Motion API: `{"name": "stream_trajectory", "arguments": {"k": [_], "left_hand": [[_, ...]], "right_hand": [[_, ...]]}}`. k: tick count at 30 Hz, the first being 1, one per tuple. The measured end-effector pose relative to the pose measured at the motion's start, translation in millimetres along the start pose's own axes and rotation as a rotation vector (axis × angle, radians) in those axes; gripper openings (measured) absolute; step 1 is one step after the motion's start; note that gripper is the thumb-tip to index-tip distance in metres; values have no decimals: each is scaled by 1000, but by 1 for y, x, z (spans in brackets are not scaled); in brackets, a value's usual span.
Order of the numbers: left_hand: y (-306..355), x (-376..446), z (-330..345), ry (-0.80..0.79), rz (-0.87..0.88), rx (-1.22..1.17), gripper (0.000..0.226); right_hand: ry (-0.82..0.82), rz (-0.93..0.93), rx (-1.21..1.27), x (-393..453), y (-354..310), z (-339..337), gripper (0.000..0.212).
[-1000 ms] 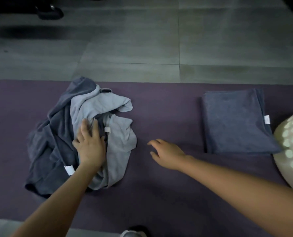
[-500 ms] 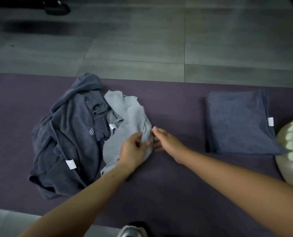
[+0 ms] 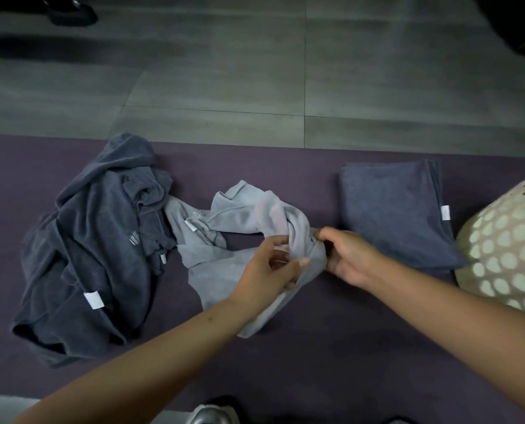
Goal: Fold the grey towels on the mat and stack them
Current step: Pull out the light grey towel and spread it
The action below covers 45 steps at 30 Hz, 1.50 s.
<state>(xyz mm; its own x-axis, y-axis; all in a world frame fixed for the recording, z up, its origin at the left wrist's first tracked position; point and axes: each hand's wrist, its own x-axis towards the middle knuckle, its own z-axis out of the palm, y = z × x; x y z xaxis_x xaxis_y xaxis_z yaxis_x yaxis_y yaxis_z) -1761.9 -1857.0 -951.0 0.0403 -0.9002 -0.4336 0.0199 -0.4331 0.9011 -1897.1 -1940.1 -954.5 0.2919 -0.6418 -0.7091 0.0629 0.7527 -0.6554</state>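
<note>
The light grey towel (image 3: 224,228) lies crumpled in the middle of the purple mat (image 3: 331,347), trailing left from the hands toward the dark towel heap (image 3: 96,240). Both hands meet at its right end: the left hand (image 3: 270,270) pinches a bunched fold, and the right hand (image 3: 349,255) grips the same bunch from the right. The folded dark towel (image 3: 395,209) lies just right of the right hand, which is the nearer one.

The mat (image 3: 346,347) is dull purple, on a floor (image 3: 224,71) of grey tiles. The crumpled towel (image 3: 96,240) is dark slate grey with a white tag (image 3: 93,300); right of it, a light grey towel (image 3: 236,221). The folded towel (image 3: 392,215) is blue-grey. The basket (image 3: 506,249) is cream with pale green spots.
</note>
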Motion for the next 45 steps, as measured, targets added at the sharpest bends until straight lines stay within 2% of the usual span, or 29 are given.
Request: {"name": "stream_trajectory", "arguments": {"k": [2,4,5,10,11,14,16,18,20,23,25,28,30,33,37,41,43,45], "left_hand": [[8,4,3,114,53,20,26],[13,11,0,240,78,56,31],[15,16,-3,248,64,41,37],[37,29,-7,-51,-103,-101,69],[41,31,-9,-92,-118,-94,67],[55,33,-15,-131,-190,-219,34],[62,34,-25,-96,-237,-353,28],[67,33,-36,-35,-251,-431,32],[70,33,-48,18,-240,-464,40],[80,29,-59,50,-184,-473,39],[85,28,-63,80,-212,-504,41],[91,26,-68,21,-337,-431,51],[98,21,-71,-64,-372,-305,47],[116,14,-73,-98,-289,-264,24],[140,24,-58,-102,-112,-533,27],[128,62,-29,-20,-24,-691,14],[106,85,-23,26,-3,-637,7],[78,99,-23,46,-18,-496,10]], "right_hand": [[-22,-35,-49,-5,-6,-7,31],[-33,-93,-130,-11,-14,-14,33],[-40,-130,-158,-14,-17,-17,31],[-160,-218,-125,-31,-29,-27,26],[-184,-221,-92,-34,-32,-28,25],[-205,-277,-8,-44,-48,-32,23],[-144,-335,40,-47,-63,-38,24],[-61,-398,54,-50,-78,-46,27],[12,-453,19,-53,-89,-54,27],[124,-502,-36,-54,-94,-57,29],[188,-493,-42,-52,-93,-54,28],[242,-446,-3,-48,-91,-52,30],[230,-414,24,-50,-93,-52,31],[216,-414,54,-59,-102,-52,27],[320,-482,183,-57,-128,-54,24],[387,-529,183,-33,-133,-63,42],[307,-469,137,-20,-119,-66,54],[231,-356,-12,-6,-98,-68,60]]}}
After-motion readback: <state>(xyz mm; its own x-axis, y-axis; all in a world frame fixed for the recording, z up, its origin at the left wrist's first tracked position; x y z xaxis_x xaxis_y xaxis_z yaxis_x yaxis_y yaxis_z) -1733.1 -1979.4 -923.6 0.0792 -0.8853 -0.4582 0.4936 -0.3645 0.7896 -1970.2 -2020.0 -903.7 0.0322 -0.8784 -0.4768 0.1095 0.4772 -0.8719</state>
